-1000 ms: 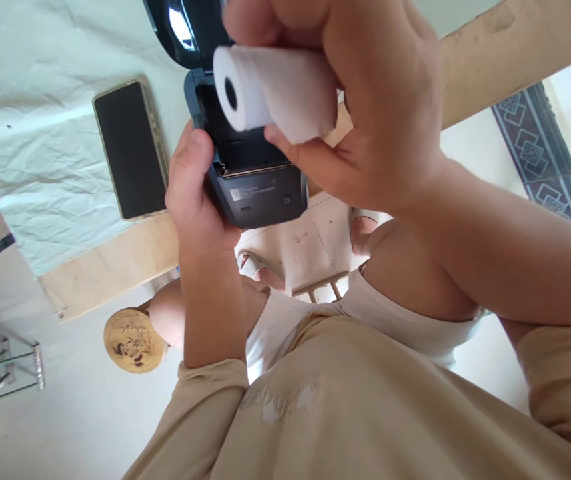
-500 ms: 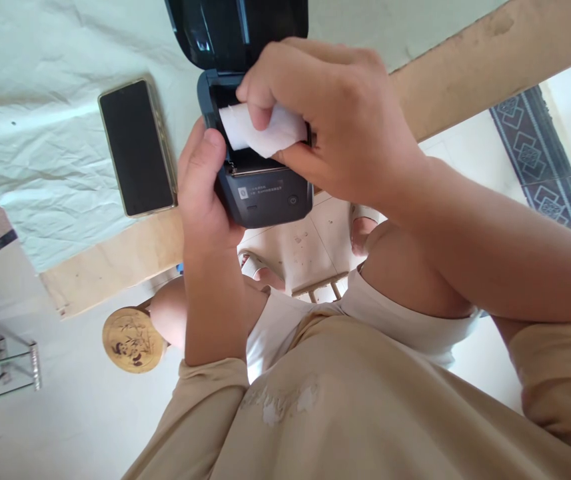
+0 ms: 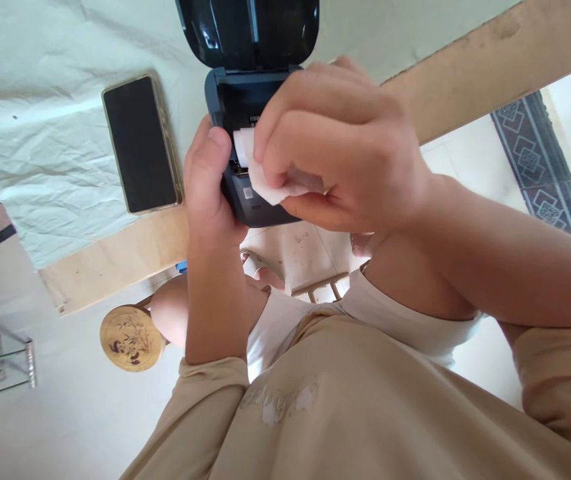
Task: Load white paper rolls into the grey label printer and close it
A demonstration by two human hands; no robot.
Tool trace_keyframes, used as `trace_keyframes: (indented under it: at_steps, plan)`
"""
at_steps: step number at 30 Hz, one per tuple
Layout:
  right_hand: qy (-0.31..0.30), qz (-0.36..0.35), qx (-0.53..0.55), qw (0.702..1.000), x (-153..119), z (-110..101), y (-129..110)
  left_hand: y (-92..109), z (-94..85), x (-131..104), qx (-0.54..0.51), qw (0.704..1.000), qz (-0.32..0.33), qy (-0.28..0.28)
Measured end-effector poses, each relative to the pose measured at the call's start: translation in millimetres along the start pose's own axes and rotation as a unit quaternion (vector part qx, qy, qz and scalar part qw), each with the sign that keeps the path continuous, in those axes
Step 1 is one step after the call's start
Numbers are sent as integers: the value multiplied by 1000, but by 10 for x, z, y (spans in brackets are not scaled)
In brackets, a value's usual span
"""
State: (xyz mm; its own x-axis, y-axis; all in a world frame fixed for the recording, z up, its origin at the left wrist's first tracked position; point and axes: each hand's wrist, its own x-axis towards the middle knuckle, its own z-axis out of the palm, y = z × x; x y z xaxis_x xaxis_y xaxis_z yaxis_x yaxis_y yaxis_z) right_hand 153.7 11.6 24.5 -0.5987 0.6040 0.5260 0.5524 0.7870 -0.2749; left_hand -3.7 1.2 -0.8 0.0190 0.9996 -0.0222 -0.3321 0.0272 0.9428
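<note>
Now your left hand (image 3: 209, 187) grips one open printer (image 3: 239, 100) — your right hand (image 3: 342, 147) pinches one white paper roll (image 3: 243, 148). One phone (image 3: 142, 145) lies nearby.

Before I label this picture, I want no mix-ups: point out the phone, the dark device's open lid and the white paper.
Phone (image 3: 141, 144): head view, middle of its dark screen.
Open lid (image 3: 251, 33): head view, its glossy dark face.
White paper (image 3: 264, 189): head view, its loose flap.
</note>
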Motion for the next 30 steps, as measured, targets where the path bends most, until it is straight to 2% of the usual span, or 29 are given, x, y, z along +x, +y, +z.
trace_keyframes:
  at_steps: [5, 8, 16, 23, 30]
  plan:
    - [-109, 35, 1, 993, 36, 49, 24, -77, -48, 9, -37, 999, 26, -15]
    - [-127, 36, 12, 991, 44, 68, 46, -100, -71, 14, -36, 999, 14, -22]
    - [-69, -24, 11, 997, -19, 60, 97, -97, -94, 12, -32, 999, 14, -29]
    - [-98, 48, -9, 994, 28, 45, 27, -140, -175, 53, -26, 999, 9, -36]
    - [18, 39, -39, 998, -25, 89, -1, -206, -242, 82, -4, 998, 31, -48]
